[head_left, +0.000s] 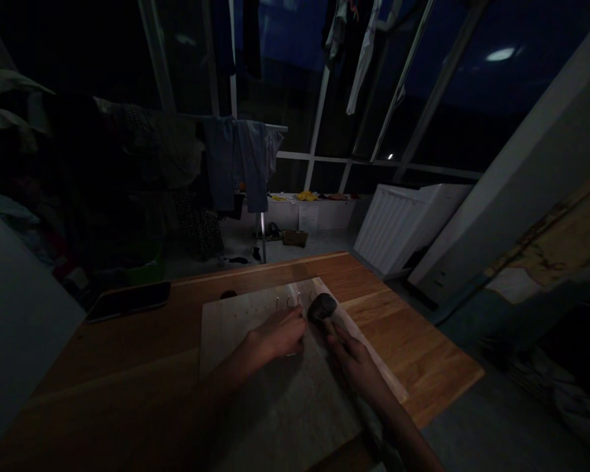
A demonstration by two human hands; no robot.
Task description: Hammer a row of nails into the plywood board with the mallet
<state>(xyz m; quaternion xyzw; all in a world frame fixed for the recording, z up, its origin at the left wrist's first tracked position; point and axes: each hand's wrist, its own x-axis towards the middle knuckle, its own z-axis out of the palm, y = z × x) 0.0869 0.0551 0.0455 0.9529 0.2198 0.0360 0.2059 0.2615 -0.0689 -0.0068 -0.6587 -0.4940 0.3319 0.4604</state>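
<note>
A pale wooden board [270, 387] lies on the table in front of me, with several thin nails [288, 301] standing in a row near its far edge. Further left in that row, small dots look like nails sunk lower. My left hand [281, 333] is closed over the board just below the standing nails, fingertips pinched together; what they hold is too small and dark to make out. My right hand [354, 364] is wrapped round the handle of a hammer [323, 307]. Its dark head is close beside my left fingertips, above the right part of the board.
A dark phone [129, 301] lies on the wooden table [388, 314] at the left. Behind the board is a small dark round object [228, 294]. Clothes hang on a drying rack [278, 128] beyond the table, and a white ribbed unit [398, 223] stands at the back right.
</note>
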